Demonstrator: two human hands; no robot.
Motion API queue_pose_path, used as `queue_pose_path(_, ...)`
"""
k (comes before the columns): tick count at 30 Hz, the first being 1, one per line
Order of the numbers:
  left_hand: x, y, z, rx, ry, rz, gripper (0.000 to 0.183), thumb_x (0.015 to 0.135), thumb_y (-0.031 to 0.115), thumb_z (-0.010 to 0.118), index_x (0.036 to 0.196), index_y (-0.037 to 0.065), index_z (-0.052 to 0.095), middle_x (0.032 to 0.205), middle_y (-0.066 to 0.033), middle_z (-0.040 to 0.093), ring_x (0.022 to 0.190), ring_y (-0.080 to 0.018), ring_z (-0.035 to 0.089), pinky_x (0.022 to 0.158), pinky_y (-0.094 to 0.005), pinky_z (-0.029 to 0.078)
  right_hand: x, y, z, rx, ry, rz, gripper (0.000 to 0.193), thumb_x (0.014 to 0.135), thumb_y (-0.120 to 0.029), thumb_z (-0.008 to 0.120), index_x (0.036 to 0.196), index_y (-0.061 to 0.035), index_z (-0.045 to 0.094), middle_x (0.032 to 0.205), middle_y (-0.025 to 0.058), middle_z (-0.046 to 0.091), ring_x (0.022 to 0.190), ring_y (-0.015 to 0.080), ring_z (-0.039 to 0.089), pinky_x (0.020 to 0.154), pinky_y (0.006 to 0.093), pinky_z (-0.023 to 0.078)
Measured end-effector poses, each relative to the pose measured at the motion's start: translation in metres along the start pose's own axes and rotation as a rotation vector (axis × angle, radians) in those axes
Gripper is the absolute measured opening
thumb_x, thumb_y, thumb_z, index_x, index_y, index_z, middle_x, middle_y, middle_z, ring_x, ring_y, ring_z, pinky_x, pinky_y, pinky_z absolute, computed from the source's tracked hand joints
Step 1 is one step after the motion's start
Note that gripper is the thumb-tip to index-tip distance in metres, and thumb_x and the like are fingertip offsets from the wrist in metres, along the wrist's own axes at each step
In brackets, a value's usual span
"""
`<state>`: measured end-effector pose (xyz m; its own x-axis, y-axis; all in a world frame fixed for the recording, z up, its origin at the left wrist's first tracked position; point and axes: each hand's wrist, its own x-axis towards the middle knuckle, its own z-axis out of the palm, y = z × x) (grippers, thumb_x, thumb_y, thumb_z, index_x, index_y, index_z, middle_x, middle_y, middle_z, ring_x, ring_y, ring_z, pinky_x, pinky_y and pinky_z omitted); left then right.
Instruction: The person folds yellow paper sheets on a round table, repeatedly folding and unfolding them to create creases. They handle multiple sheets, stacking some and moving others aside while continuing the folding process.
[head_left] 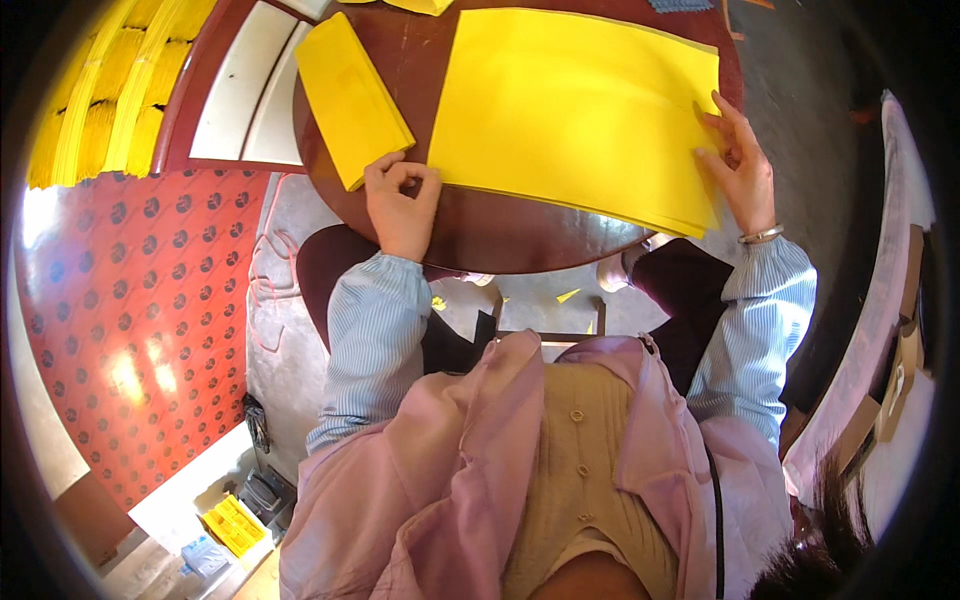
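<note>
Glossy round table (530, 232), flat yellow sheets (580, 115), hands (400, 215)

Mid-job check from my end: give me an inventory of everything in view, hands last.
Table: one, dark red, top centre
Large sheets: stack, count unclear, yellow, on table
Folded piece: one, yellow, table's left side
Bundles: several, yellow, upper left
White panels: at least two, red-framed, left of table
Patterned board: one, red, left
Cable: one coil, black, lower left
Scraps: several, yellow, below table
Boxes: several, brown, right edge
Sleeves: two, blue-white, forearms
Left hand: one, bare, between folded piece and large sheets
Right hand: one, bare, large sheets' right edge
</note>
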<state>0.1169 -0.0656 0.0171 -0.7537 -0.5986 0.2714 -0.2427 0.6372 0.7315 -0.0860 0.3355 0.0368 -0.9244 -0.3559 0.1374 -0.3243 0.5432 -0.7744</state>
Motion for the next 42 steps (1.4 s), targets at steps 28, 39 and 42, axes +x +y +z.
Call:
queue_pose_path(28, 0.009, -0.043, -0.009, -0.023, -0.077, 0.033, 0.012, 0.092, 0.009, 0.080, 0.097, 0.002, 0.071, 0.120, -0.0112, 0.067, 0.088, -0.0139, 0.061, 0.080, -0.0287, 0.050, -0.002, 0.001, -0.006, -0.084, -0.010, -0.011, 0.079, 0.087, -0.002, 0.081, 0.157, -0.0231, 0.052, 0.128, 0.0069, 0.073, 0.086, 0.0141, 0.068, 0.090, 0.0305, 0.064)
queue_pose_path(39, 0.004, 0.066, 0.006, 0.139, -0.048, 0.486, 0.031, 0.083, 0.002, 0.074, 0.113, 0.003, 0.067, 0.129, -0.0172, 0.063, 0.114, -0.0331, 0.058, 0.101, -0.0427, 0.046, -0.004, 0.003, -0.005, -0.077, 0.000, -0.028, 0.084, 0.079, -0.005, 0.085, 0.155, -0.0228, 0.054, 0.126, 0.0123, 0.073, 0.089, 0.0202, 0.072, 0.090, 0.0330, 0.064)
queue_pose_path(42, -0.005, 0.109, 0.032, 0.086, -0.264, 0.679, 0.043, 0.079, 0.009, 0.077, 0.122, 0.012, 0.070, 0.139, -0.0143, 0.060, 0.138, -0.0383, 0.051, 0.118, -0.0539, 0.035, -0.004, 0.001, -0.006, -0.123, 0.003, -0.043, 0.081, 0.083, -0.006, 0.084, 0.156, -0.0236, 0.053, 0.128, 0.0093, 0.072, 0.089, 0.0171, 0.070, 0.088, 0.0312, 0.063)
